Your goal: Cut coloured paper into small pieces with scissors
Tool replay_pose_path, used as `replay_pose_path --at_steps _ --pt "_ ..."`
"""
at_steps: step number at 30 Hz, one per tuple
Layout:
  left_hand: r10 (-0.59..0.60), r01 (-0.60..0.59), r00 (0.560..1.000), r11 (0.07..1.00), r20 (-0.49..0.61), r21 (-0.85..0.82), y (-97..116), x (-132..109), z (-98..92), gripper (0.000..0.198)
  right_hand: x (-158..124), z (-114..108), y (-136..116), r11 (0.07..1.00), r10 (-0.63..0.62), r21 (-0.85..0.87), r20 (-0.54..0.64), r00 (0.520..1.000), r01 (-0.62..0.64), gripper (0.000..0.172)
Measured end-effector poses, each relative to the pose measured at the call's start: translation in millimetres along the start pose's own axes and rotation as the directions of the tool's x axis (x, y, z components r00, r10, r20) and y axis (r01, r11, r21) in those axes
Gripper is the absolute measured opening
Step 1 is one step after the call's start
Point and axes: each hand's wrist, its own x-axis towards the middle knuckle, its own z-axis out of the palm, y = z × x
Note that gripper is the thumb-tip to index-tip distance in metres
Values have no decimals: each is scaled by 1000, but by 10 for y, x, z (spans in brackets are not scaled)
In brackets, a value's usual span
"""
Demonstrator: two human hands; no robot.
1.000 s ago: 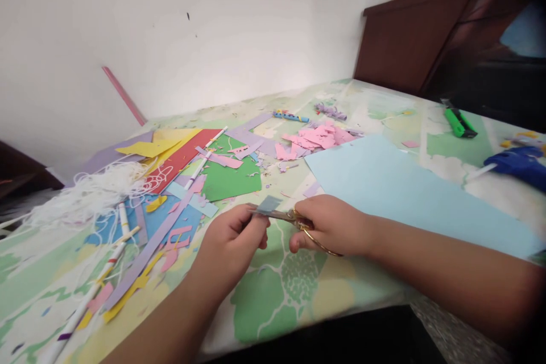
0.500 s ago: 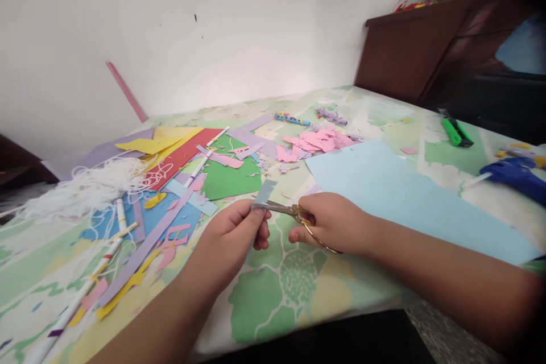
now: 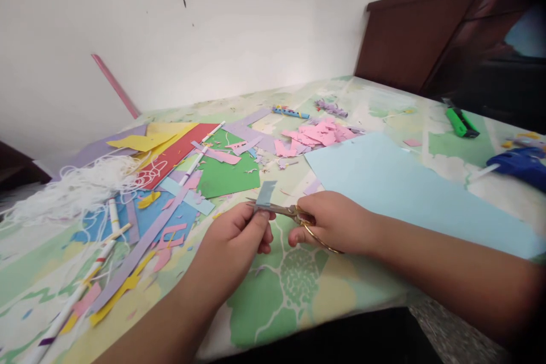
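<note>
Between its thumb and fingers my left hand [image 3: 239, 236] pinches a small light-blue paper strip [image 3: 267, 191], whose upper part sticks up above the thumb. My right hand [image 3: 333, 222] grips a pair of scissors [image 3: 284, 210] by its gold handle loops. The scissor blades point left and lie across the strip just above my left thumb, with one tip showing past it. Under both hands is a flowered tablecloth [image 3: 298, 273]. A big light-blue sheet [image 3: 384, 182] lies close to my right hand, and a green sheet [image 3: 230, 168] lies beyond my left.
To the left are tangled white yarn [image 3: 85, 182], a red sheet [image 3: 183, 153], striped white sticks [image 3: 81, 290] and paper strips. Pink paper scraps [image 3: 319, 133] lie farther back. At right are a green cutter [image 3: 460, 122] and a blue glue gun [image 3: 518, 162].
The scissor blades have shifted left across the strip, and a tip now shows past its left side. Both hands stay nearly in place; the view has moved slightly.
</note>
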Motion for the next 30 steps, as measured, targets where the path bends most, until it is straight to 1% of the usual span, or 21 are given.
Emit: replay_pose_path --at_steps 4,6,7,9,11,12,15,17,18,21,24,26,30 --pt "-8 8 1000 1000 -3 -18 0 15 -7 21 11 -11 -2 1000 11 4 -26 1000 -10 40" --pt "-5 5 1000 999 -2 -48 3 14 -1 21 8 -18 1 1000 22 5 -48 999 -21 41" --pt "-1 0 1000 998 -19 -59 9 8 6 20 3 -20 4 1000 27 5 -56 998 -27 41" --pt "12 -16 996 998 -86 -52 27 -11 18 21 -9 -20 12 999 31 5 -55 998 -31 42" --pt "23 -25 989 1000 -148 -9 43 -35 19 22 -23 -19 19 1000 15 12 -46 999 -15 43" --pt "28 -26 988 999 -155 19 46 -45 13 23 -28 -18 20 1000 -2 18 -39 999 2 43" --pt "35 -30 998 996 -56 84 36 -58 -24 25 -34 -19 16 998 -53 36 -23 998 54 46" --pt "43 -44 999 994 11 100 23 -56 -45 25 -32 -20 11 996 -75 37 -10 997 76 47" --pt "47 -49 999 994 27 102 19 -55 -49 25 -29 -20 10 996 -84 35 -5 996 84 47" --pt "54 -53 999 994 -7 97 20 -59 -34 25 -24 -20 12 995 -90 32 8 996 90 47" --pt "43 -40 997 998 -58 47 21 -59 -10 24 -21 -16 16 996 -82 38 16 997 81 47" --pt "30 -29 999 999 -40 17 7 -47 -10 23 -19 -10 16 996 -86 42 18 996 85 46" --pt "39 -37 997 999 63 -38 -41 -6 -33 21 -14 -2 14 997 -62 34 -7 998 63 47"
